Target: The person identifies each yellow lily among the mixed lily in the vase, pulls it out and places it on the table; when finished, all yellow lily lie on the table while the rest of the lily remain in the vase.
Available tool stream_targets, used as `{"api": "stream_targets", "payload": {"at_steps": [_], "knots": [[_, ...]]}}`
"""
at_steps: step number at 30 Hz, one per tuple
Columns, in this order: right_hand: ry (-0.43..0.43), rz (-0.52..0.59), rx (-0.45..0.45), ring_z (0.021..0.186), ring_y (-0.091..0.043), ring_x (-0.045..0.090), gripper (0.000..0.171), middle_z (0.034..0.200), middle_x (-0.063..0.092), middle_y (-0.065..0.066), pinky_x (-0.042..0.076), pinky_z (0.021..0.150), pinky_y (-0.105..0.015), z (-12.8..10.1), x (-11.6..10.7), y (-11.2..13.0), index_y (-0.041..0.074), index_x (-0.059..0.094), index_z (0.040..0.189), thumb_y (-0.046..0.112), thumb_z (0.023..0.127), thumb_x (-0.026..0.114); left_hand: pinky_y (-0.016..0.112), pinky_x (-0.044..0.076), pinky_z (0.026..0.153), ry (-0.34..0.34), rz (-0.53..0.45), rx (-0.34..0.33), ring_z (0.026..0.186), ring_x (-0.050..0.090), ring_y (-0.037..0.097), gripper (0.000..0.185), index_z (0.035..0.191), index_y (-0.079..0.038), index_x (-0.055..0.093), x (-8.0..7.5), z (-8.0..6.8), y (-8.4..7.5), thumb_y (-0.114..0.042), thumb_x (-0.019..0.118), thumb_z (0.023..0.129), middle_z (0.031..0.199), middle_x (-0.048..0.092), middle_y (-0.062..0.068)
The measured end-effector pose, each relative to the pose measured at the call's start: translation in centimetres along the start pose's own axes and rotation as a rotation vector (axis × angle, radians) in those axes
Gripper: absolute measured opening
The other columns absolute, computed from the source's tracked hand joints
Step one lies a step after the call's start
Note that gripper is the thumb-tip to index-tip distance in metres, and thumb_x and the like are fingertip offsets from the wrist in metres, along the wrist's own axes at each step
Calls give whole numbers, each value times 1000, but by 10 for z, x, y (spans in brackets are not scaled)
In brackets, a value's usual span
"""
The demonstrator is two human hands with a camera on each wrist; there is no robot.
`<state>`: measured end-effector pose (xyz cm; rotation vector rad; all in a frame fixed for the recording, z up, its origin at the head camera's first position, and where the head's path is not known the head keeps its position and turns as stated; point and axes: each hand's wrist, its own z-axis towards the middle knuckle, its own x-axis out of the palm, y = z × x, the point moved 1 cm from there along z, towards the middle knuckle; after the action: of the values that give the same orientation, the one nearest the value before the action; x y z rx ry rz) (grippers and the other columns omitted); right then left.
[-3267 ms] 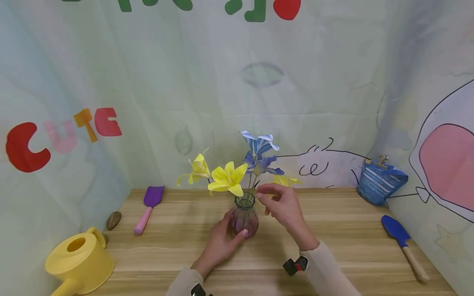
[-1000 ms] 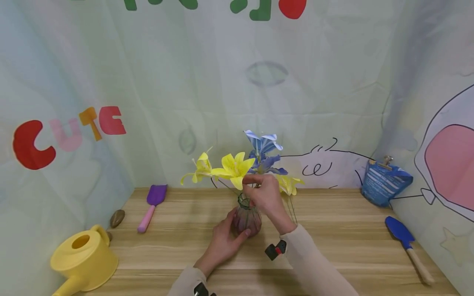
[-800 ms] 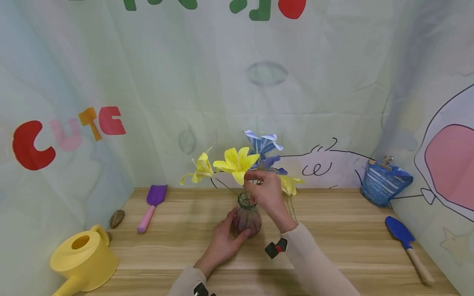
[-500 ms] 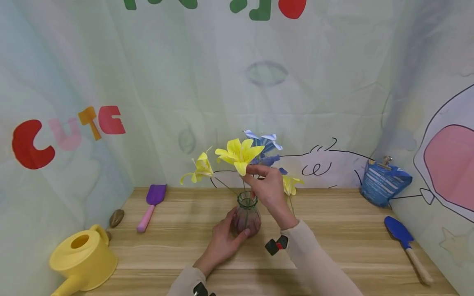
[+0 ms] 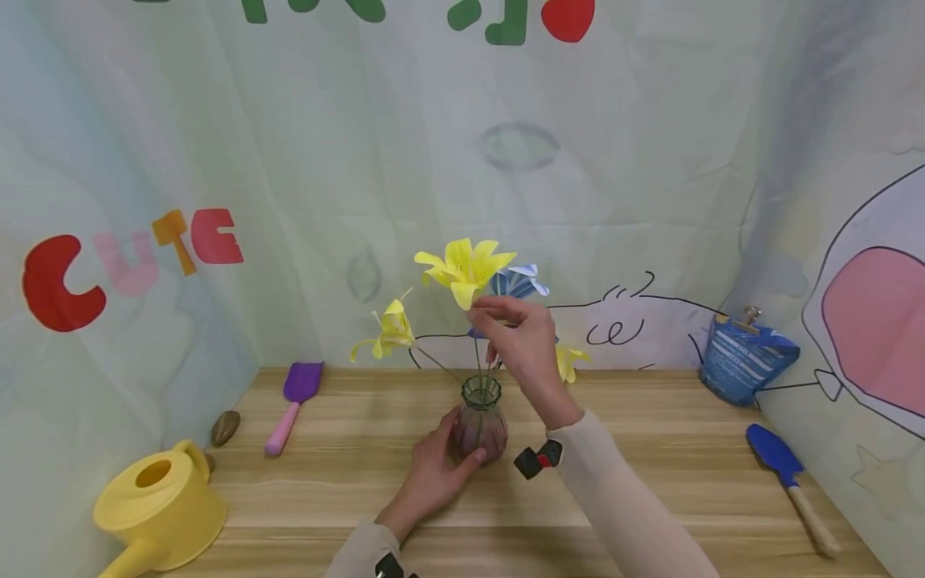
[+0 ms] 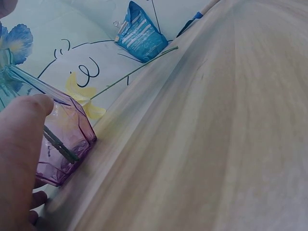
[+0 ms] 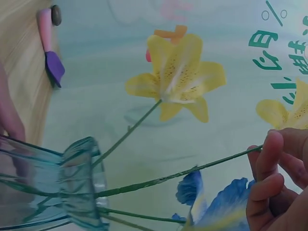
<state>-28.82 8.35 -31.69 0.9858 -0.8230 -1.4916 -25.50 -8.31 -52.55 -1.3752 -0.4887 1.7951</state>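
You seem to be arranging a yellow flower (image 5: 465,269) in the vase (image 5: 482,427): your right hand (image 5: 526,337) pinches its stem (image 7: 159,181), the bloom high above the vase; your left hand (image 5: 437,470) grips the vase's side. The next move likely calls for a steady vase and a gently guided stem. The vase also holds a second yellow flower (image 5: 393,327), leaning out to its left, and blue flowers (image 5: 516,282) behind; a third yellow flower (image 5: 570,360) lies beyond it, to its right. The watering can (image 5: 162,518), left of the vase, hides its contents.
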Motion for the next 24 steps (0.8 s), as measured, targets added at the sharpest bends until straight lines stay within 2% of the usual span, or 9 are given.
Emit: {"api": "stream_targets", "payload": {"at_steps": [5,13,19,24], "knots": [[-12,37,-24,46,-15,57,21,108,84,-9,46,46,-24,7,0,12,15,83,114,28,97,80,74,39,119,0,3,3,142,59,49,78,161,-7,43,1,0,1,-45,72,99,154,60,27],[-20,86,-46,47,-14,55,22,104,81,-9,49,47,-23,15,-5,24,17,83,113,32,97,81,71,43,117,-25,11,35,140,61,47,77,160,-7,45,1,0,1,-45,73,98,153,62,27],[-55,94,-62,48,-13,54,24,102,79,-7,51,48,-24,13,-15,19,15,83,115,32,97,82,71,42,118,-20,1,26,140,60,49,76,159,-7,46,0,-1,0,-44,73,98,152,62,27],[-109,90,-32,47,-12,54,26,99,79,-4,45,45,-20,8,-33,10,14,82,116,31,96,83,72,41,119,-11,7,18,141,59,50,78,160,-6,44,0,-1,-1,-45,73,98,153,61,29]]}}
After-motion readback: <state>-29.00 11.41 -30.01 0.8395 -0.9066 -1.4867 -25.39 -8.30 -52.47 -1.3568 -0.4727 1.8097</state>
